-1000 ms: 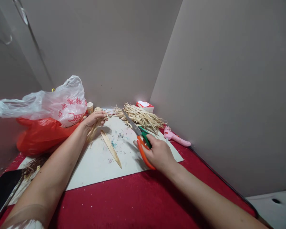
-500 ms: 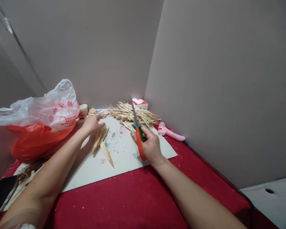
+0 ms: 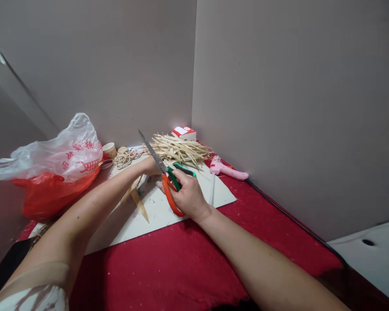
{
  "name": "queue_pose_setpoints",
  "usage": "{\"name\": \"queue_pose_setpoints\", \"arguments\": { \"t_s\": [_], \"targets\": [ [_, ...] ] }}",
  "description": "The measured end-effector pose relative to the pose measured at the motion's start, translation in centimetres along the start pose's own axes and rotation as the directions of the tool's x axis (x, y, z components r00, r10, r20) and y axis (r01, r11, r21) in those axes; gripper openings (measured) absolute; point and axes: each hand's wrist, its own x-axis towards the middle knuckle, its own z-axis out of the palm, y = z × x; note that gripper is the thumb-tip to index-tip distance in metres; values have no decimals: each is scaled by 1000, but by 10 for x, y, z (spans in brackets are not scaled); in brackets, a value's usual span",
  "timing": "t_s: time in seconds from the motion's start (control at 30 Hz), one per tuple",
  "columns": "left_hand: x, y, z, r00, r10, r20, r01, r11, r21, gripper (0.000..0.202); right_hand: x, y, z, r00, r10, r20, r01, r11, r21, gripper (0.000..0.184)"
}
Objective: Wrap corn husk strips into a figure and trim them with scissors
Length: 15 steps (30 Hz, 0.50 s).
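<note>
My right hand (image 3: 188, 196) is closed round the orange and green handles of a pair of scissors (image 3: 168, 178). Their blades (image 3: 151, 149) point up and to the left, over my left hand. My left hand (image 3: 149, 166) lies on the far part of a white board (image 3: 220, 196), its fingers partly hidden behind the scissors. It looks closed on a few pale straw strips (image 3: 129, 194) that trail back under the wrist. One pointed strip (image 3: 140, 206) lies loose on the board. A pile of straw strips (image 3: 180, 149) sits just beyond both hands.
A pink glue gun (image 3: 228, 170) and a red-and-white box (image 3: 184, 132) lie by the right wall. A paper cup (image 3: 109, 150), coiled twine (image 3: 125, 157) and white and red plastic bags (image 3: 56, 172) stand at left. Red cloth (image 3: 168, 263) covers the table; a black cable (image 3: 294, 224) runs along the wall.
My right hand swung the scissors from upright to pointing left over my left hand. My left hand moved further along the board toward the straw pile. The view shifted right.
</note>
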Motion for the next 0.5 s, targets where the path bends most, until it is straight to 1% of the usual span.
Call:
{"name": "queue_pose_setpoints", "arguments": {
  "t_s": [0.07, 0.1, 0.13, 0.17, 0.2, 0.23, 0.3, 0.33, 0.37, 0.4, 0.47, 0.5],
  "targets": [
    [1, 5, -12, 997, -6, 83, -6, 990, 143, 12, 0, 2, -1, 1000, 16, -20, -16, 1000, 20, 31],
    [-1, 7, -21, 993, -46, 106, 26, 983, 183, 10, 0, 3, -1, 999, 28, -31, -26, 999, 40, 31],
    [-4, 9, -31, 990, -88, 106, 66, 979, 191, 9, -1, 4, 0, 998, 43, -40, -40, 997, 64, 31],
    [-8, 10, -43, 990, -112, 82, 97, 981, 165, 9, -2, 4, 0, 997, 60, -44, -56, 994, 90, 33],
    [-14, 10, -55, 989, -126, 80, 115, 985, 128, 10, -3, 4, 1, 996, 77, -44, -72, 991, 115, 34],
    [-23, 10, -69, 991, -126, 44, 122, 989, 78, 12, -4, 2, 2, 995, 93, -43, -87, 987, 133, 36],
    [-45, 6, -97, 983, -154, -97, 152, 988, -23, 14, -7, -3, 3, 992, 116, -41, -109, 984, 139, 39],
    [-59, 2, -111, 966, -200, -161, 194, 979, -55, 14, -8, -6, 3, 991, 124, -42, -118, 985, 125, 41],
    [-75, -2, -124, 940, -250, -233, 238, 968, -81, 13, -9, -8, 4, 991, 129, -39, -124, 987, 104, 43],
    [-93, -7, -135, 905, -300, -302, 283, 954, -100, 14, -10, -10, 4, 991, 129, -36, -126, 989, 81, 45],
    [-131, -15, -151, 828, -390, -403, 378, 919, -112, 15, -12, -13, 6, 992, 122, -24, -121, 992, 37, 47],
    [-149, -18, -155, 800, -430, -419, 428, 898, -104, 16, -13, -14, 7, 993, 117, -15, -117, 993, 23, 47]
  ]
}}
